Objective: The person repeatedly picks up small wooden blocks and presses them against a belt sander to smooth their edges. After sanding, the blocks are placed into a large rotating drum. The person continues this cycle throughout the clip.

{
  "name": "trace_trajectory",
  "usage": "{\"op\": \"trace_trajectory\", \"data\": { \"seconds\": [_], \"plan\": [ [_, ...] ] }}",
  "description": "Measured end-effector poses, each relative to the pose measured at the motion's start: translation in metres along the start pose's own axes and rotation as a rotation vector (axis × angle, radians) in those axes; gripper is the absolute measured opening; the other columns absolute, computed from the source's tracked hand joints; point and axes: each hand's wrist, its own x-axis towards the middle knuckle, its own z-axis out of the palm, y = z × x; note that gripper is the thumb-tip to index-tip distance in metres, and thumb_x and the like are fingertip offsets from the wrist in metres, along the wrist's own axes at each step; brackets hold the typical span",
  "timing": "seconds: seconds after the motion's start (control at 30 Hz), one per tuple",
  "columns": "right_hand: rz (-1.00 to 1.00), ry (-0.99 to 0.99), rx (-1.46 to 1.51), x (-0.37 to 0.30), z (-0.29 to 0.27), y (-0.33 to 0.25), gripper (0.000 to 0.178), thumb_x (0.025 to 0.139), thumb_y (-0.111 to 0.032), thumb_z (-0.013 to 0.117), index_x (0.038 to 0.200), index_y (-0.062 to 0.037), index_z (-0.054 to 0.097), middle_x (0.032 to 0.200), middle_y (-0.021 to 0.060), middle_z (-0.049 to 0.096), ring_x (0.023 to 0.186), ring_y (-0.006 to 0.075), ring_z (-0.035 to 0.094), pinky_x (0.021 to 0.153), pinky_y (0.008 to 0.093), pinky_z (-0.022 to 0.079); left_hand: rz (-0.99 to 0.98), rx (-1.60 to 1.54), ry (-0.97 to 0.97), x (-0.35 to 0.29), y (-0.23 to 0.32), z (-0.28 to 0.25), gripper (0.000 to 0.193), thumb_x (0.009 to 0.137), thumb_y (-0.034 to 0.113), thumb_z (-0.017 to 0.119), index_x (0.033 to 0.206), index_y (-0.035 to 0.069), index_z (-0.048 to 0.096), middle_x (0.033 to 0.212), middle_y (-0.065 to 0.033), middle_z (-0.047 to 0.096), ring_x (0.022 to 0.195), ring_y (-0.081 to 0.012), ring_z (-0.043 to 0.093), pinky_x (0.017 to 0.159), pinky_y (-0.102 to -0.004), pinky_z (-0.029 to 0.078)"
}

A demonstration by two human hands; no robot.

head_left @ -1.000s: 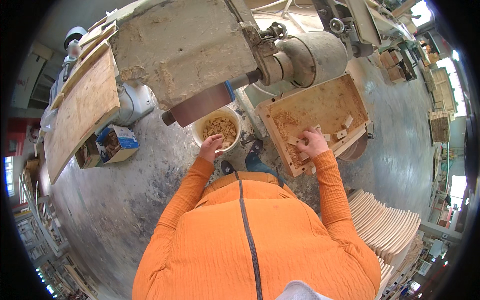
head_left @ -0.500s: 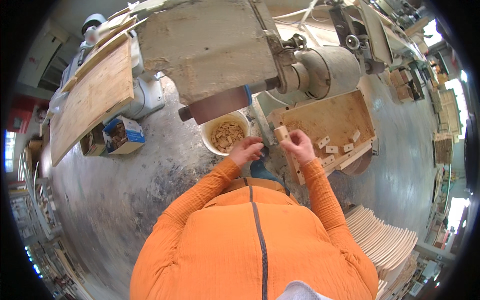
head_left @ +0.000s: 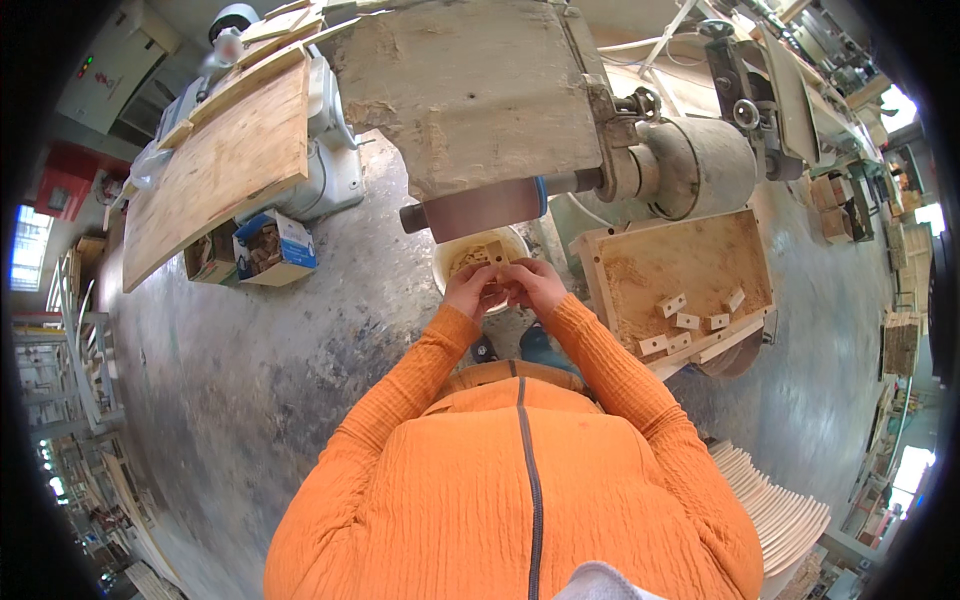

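Wooden tray (head_left: 592, 266): left edge near right forearm (head_left: 612, 345).
Brown roller (head_left: 484, 209): lower edge just beyond both hands.
Floor (head_left: 290, 335): open left of left forearm (head_left: 418, 362).
Left hand (head_left: 475, 291), right hand (head_left: 535, 284): fingers curled, pinching 1 wooden block (head_left: 497, 252) over white bucket (head_left: 439, 266).

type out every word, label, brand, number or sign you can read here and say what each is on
No text can be read for certain.
Blue and white box on the floor: print on its side, too small to read.
Wooden block held by the left hand and right hand: no lettering visible.
Sanding roller: no lettering visible.
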Motion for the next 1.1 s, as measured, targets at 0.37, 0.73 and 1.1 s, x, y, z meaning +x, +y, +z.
{"op": "trace_trajectory", "data": {
  "seconds": [0.37,0.73,1.1],
  "plan": [
    [0.024,0.018,0.152,0.019,0.017,-0.006,0.026,0.083,-0.023,0.059,0.09,0.0019,0.058,0.078,0.0069,0.059,0.061,0.0122,0.055,0.054,0.023,0.046,0.095,0.003,0.096,0.005,0.019,0.0,0.023,0.084,0.016,0.059,0.1,0.0,0.053,0.084,-0.0068,0.06,0.068,-0.0132,0.058,0.06,-0.0236,0.05],
    [-0.209,0.007,-0.146,0.005,0.009,0.007,0.033,0.079,-0.023,0.064,0.096,0.0036,0.056,0.078,0.0051,0.059,0.062,0.0099,0.053,0.058,0.024,0.046,0.155,0.062,0.018,-0.016,0.013,0.002,0.027,0.086,0.014,0.058,0.108,0.0,0.052,0.094,-0.0083,0.059,0.083,-0.0159,0.06,0.07,-0.0257,0.052],
    [-0.067,0.015,-0.151,0.011,0.009,0.008,0.036,0.079,-0.027,0.063,0.097,0.0038,0.057,0.073,0.0046,0.057,0.061,0.009,0.052,0.055,0.0229,0.045,0.067,-0.011,0.077,-0.005,0.008,-0.013,0.028,0.085,0.018,0.059,0.103,-0.003,0.053,0.089,-0.0099,0.061,0.078,-0.0174,0.062,0.067,-0.0255,0.054]
  ]
}}
